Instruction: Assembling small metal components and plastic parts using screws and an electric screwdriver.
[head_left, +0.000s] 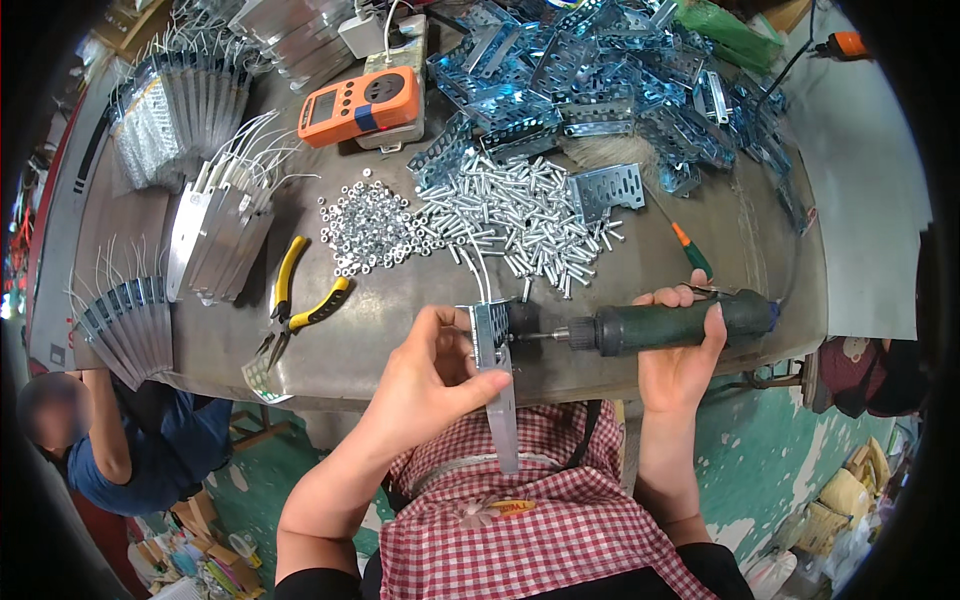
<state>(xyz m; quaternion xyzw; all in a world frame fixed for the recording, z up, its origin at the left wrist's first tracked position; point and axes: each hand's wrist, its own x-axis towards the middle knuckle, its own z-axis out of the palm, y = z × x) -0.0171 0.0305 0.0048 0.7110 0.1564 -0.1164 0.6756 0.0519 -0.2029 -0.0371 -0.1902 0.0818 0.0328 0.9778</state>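
My left hand (432,375) grips a flat silver metal unit with a perforated bracket (496,375) on its top end, held upright at the table's front edge; white wires rise from it. My right hand (680,350) holds a dark green electric screwdriver (670,325) lying horizontally, its bit pointing left and meeting the bracket. A pile of silver screws (525,215) and a heap of small nuts (368,228) lie just behind on the grey table (400,300).
Yellow-handled pliers (295,300) lie left of my hands. Stacks of silver units with white wires (220,235) fill the left side. Blue-tinted perforated brackets (600,75) pile at the back, beside an orange meter (358,105). Another person (110,440) sits at lower left.
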